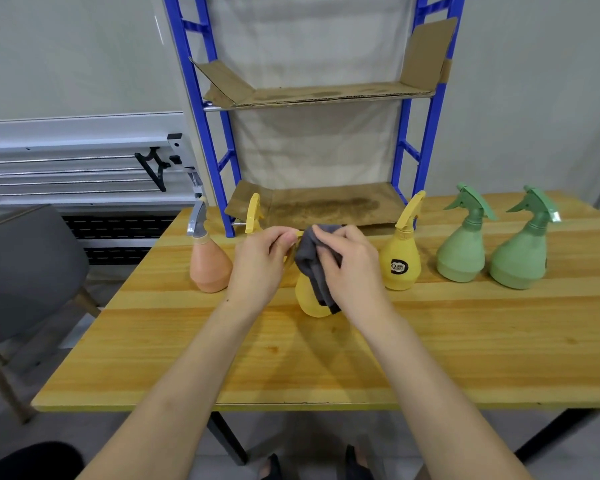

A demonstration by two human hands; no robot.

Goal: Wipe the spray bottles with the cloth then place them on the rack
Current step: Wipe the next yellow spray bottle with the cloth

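A yellow spray bottle (309, 299) stands at the middle of the wooden table (430, 341). My left hand (260, 265) pinches its trigger head. My right hand (352, 268) holds a grey cloth (312, 258) against the bottle's neck and side. Behind my left hand a second yellow bottle (254, 213) shows only its head. An orange bottle with a grey head (208, 261) stands at the left. To the right stand a yellow bottle with a logo (400, 261) and two green bottles (463, 251) (522, 258). The blue rack (426, 133) rises behind the table, its shelves lined with cardboard (326, 202).
A grey chair (25, 265) stands left of the table. White metal frames (66, 161) lean by the wall at the left. The rack's upper cardboard shelf (319, 93) holds nothing. My feet (312, 465) show under the table's front edge.
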